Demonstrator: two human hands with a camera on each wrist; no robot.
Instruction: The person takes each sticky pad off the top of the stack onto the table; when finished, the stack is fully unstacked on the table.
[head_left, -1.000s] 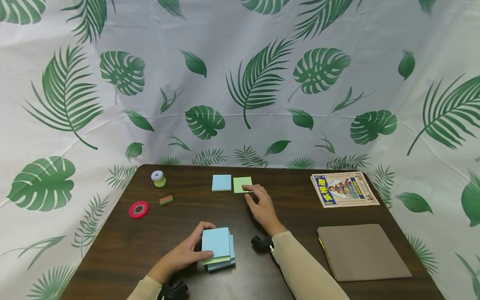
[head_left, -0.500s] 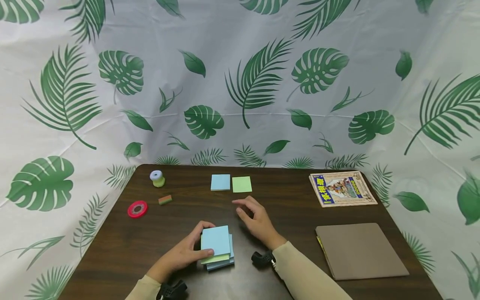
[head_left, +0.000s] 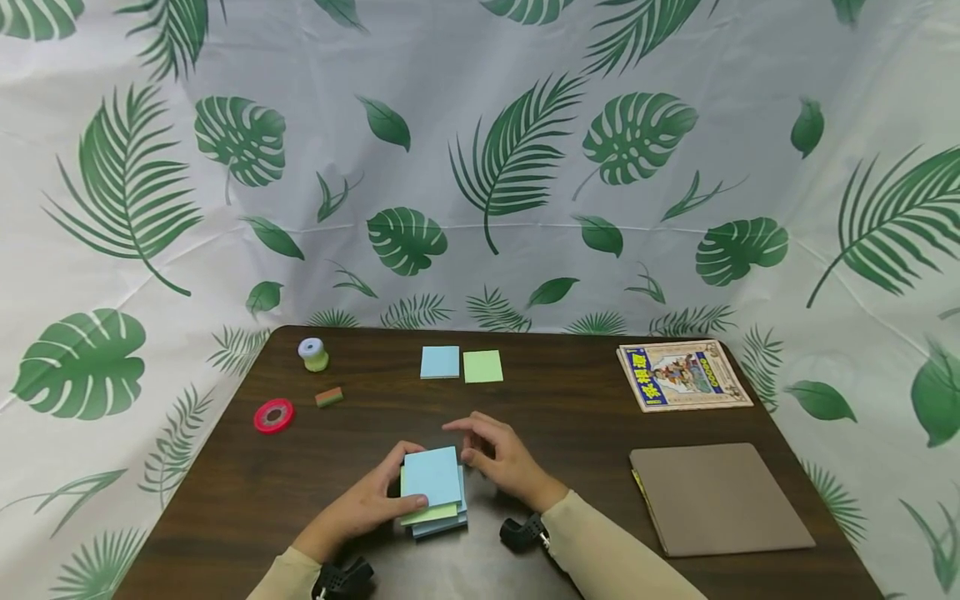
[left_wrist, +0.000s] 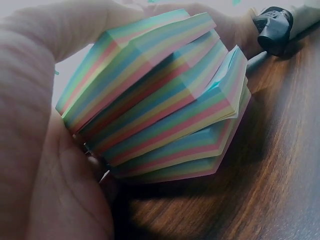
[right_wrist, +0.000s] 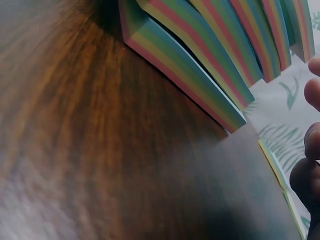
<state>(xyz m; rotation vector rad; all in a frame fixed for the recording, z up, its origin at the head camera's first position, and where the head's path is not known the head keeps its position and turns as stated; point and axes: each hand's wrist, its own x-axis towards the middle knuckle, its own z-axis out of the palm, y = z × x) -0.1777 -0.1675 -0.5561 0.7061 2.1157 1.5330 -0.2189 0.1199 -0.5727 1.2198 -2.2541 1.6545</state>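
Note:
My left hand [head_left: 386, 493] grips a thick stack of striped sticky notes [head_left: 433, 492] near the table's front edge, thumb on its blue top sheet. In the left wrist view the stack [left_wrist: 165, 110] fans out in slanted blocks against my palm [left_wrist: 30, 140]. My right hand [head_left: 483, 448] hovers just right of the stack with loosely curled fingers and holds nothing. Its fingertips [right_wrist: 309, 145] show beside the stack's edge [right_wrist: 210, 55] in the right wrist view. A single blue note [head_left: 439, 362] and a single green note [head_left: 482, 366] lie side by side farther back.
On the dark wooden table [head_left: 585, 417] a red tape roll [head_left: 273, 415], a small eraser [head_left: 328, 397] and a little spool [head_left: 313, 354] sit at the left. A picture book [head_left: 682, 374] and a brown folder [head_left: 718, 498] lie at the right. A leaf-print curtain surrounds the table.
My right hand has drawn back from the green note toward me and now hangs beside the stack. The left hand keeps its hold on the stack.

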